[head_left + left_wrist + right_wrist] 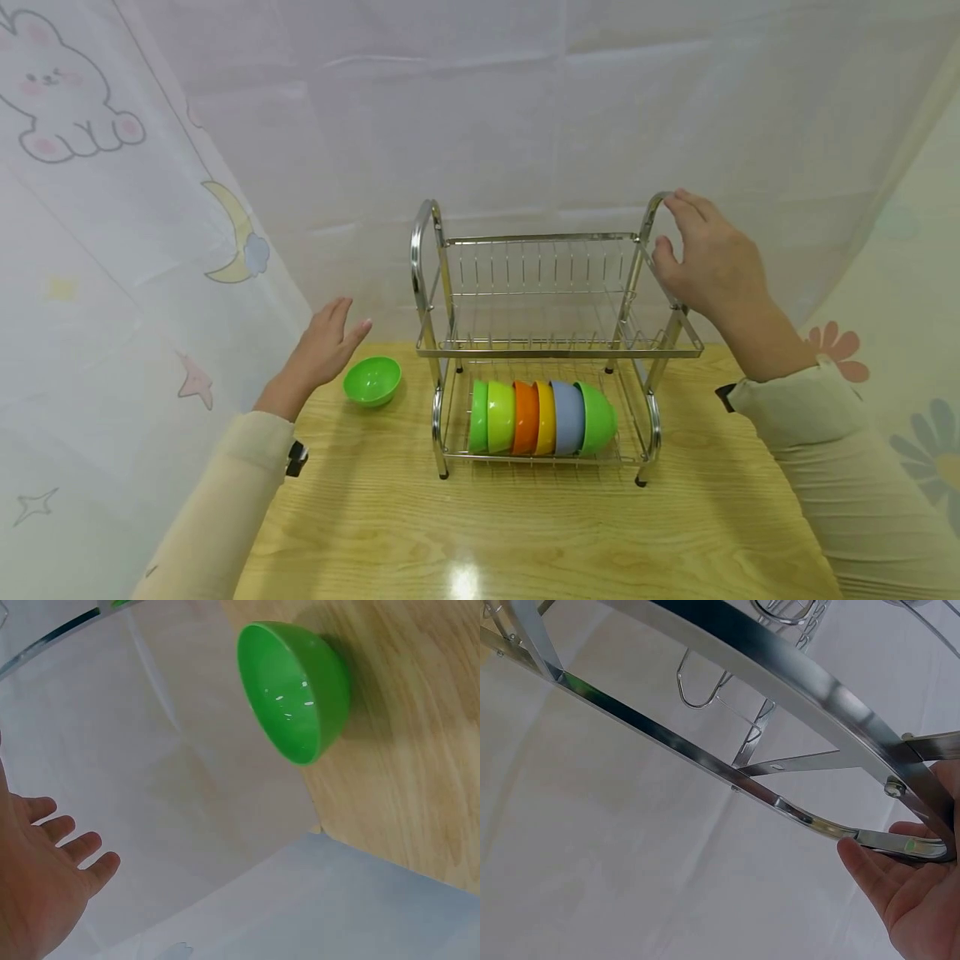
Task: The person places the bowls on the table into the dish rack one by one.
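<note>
My left hand (318, 346) hovers over the left of the table, fingers extended, holding nothing. Below and right of it a green bowl (372, 382) stands upright on the wood; the left wrist view shows this bowl (296, 694) apart from the left hand (45, 877). At the top right bend of a two-tier chrome dish rack (558, 353) is my right hand (716, 258), fingers mostly straight, fingertips right at the tube. In the right wrist view the right hand (911, 900) overlaps the curved end of the rack frame (817, 825).
On the lower tier several bowls (501, 417) stand on edge in a row, green, yellow-green, orange, yellow, blue-grey and green. The upper tier (536, 292) is bare wire. A wooden table (525, 533) carries the rack, with pale printed sheets (487, 125) behind and beside it.
</note>
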`<move>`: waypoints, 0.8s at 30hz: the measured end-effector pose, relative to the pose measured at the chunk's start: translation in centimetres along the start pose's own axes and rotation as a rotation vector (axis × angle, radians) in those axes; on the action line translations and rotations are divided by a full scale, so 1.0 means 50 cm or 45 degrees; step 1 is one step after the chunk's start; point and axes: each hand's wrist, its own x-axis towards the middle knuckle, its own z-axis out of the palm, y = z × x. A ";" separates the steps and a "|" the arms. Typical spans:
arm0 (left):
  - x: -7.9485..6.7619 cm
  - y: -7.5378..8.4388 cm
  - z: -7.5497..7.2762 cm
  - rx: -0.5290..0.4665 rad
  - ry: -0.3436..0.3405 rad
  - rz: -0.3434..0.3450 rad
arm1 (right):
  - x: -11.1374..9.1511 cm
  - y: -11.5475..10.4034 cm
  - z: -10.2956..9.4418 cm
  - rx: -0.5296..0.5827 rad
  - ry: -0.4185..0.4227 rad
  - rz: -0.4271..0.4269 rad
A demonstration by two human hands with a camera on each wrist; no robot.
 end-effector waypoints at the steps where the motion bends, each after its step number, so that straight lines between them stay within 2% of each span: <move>1: -0.001 -0.003 0.003 -0.001 -0.003 -0.005 | 0.000 0.000 0.000 -0.001 0.002 -0.001; 11: -0.006 -0.034 0.035 -0.006 -0.035 -0.057 | 0.000 -0.001 0.001 0.005 -0.008 0.007; 24: -0.009 -0.074 0.084 -0.028 -0.095 -0.111 | -0.003 -0.003 0.003 0.007 0.047 -0.017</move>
